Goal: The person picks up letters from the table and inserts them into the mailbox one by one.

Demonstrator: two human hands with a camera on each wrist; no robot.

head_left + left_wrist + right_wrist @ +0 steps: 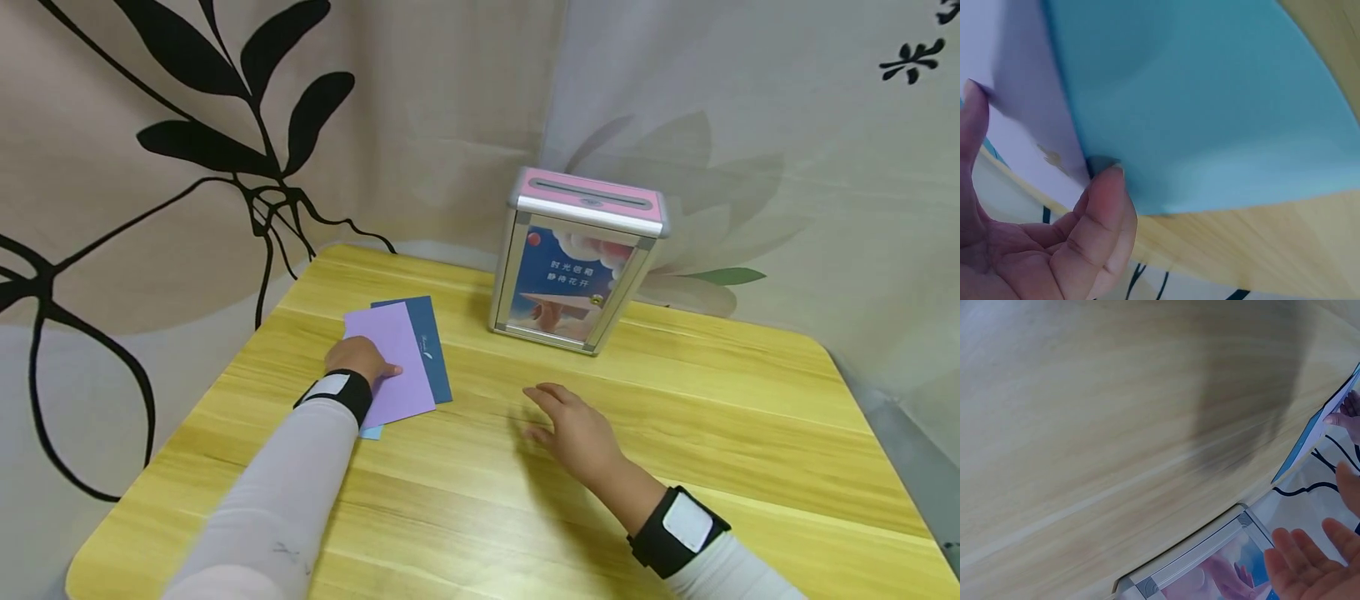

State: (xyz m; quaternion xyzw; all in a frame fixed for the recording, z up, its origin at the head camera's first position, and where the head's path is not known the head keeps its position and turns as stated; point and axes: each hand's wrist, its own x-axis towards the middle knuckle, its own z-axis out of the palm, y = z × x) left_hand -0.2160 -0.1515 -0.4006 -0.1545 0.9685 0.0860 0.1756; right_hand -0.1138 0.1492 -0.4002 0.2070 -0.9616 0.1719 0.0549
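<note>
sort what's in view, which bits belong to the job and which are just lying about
Likely the job:
purple paper, gripped by the left hand
dark blue paper, partly under it
light blue paper, one corner showing
slotted box, untouched

Just there:
patterned cloth behind
wrist straps
table, as work surface

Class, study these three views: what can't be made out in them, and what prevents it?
Head view: the rest of the light blue sheet, covered mostly by the purple sheet.
Head view: the lettering on the dark blue sheet, too small to read.
Head view: the inside of the box, hidden behind its front picture.
Right wrist view: the box's remainder, cut off by the bottom edge.
</note>
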